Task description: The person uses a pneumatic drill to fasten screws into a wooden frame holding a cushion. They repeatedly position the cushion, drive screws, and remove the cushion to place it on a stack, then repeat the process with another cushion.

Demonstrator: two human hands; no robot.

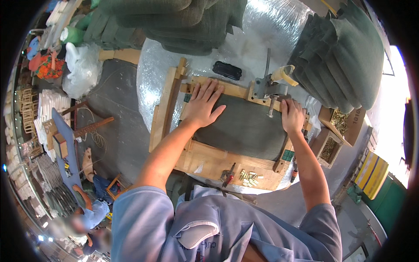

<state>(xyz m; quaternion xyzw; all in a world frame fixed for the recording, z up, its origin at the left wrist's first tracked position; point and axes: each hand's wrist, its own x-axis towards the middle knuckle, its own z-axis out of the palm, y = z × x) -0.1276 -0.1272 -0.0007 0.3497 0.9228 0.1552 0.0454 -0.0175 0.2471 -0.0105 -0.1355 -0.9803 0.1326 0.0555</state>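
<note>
A dark grey-green panel (244, 126) lies flat inside a wooden frame (235, 158) on the work table. My left hand (203, 107) is spread over the panel's far left corner, its fingertips reaching the frame's far rail. At the far right corner my right hand (292, 114) rests with fingers extended over the panel's edge and the frame. Beside those fingers stands a metal toggle clamp (264, 88) with a pale yellow handle (283, 75). Its threaded spindle (271, 107) points down over the panel. Neither hand appears to hold anything.
Brass fittings (249, 178) and a red-handled tool (228, 174) lie along the near edge. Boxes of brass parts (330, 148) stand at right. Beyond are a black tray (227, 70) and stacked grey-green sheets (338, 56). People work at far left.
</note>
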